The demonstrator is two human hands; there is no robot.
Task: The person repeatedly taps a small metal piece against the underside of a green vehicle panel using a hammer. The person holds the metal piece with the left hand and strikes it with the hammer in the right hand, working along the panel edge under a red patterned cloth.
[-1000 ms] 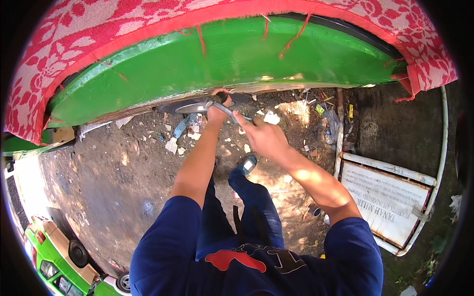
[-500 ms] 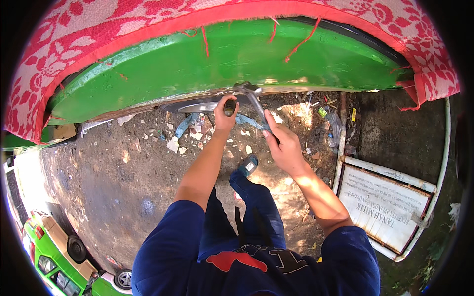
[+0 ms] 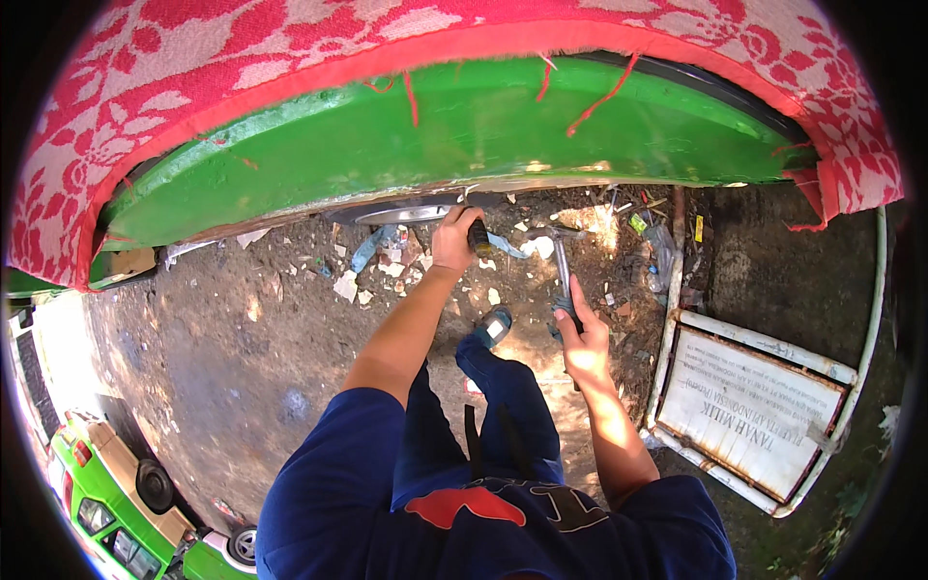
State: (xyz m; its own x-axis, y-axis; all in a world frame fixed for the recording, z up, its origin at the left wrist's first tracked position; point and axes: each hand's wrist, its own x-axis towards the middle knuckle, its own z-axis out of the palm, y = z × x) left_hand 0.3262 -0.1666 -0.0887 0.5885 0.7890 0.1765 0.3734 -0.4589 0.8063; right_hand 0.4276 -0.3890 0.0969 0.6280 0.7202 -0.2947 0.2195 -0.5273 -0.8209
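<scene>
My left hand (image 3: 452, 242) is wrapped round a hand tool with a dark, yellowish-ended handle (image 3: 478, 238). Its thin metal tip reaches up to the lower edge of a green vehicle body panel (image 3: 387, 150); whether it is a screwdriver or a chisel I cannot tell. My right hand (image 3: 588, 346) grips a hammer (image 3: 564, 269) by its handle, lower and to the right of the left hand. The metal hammer head points away from me, apart from both the panel and the tool.
A red-and-white floral cloth (image 3: 290, 39) drapes over the panel. Below its edge shows a wheel (image 3: 401, 215). Paint flakes and litter (image 3: 346, 284) lie on the dirt ground. At right leans a white-framed sign (image 3: 754, 406); a green car (image 3: 111, 512) stands at lower left.
The hammer has swung away from the panel's edge, down and to the right, with my right hand. My left hand has shifted slightly right and lower, its tool's handle now turned toward the right.
</scene>
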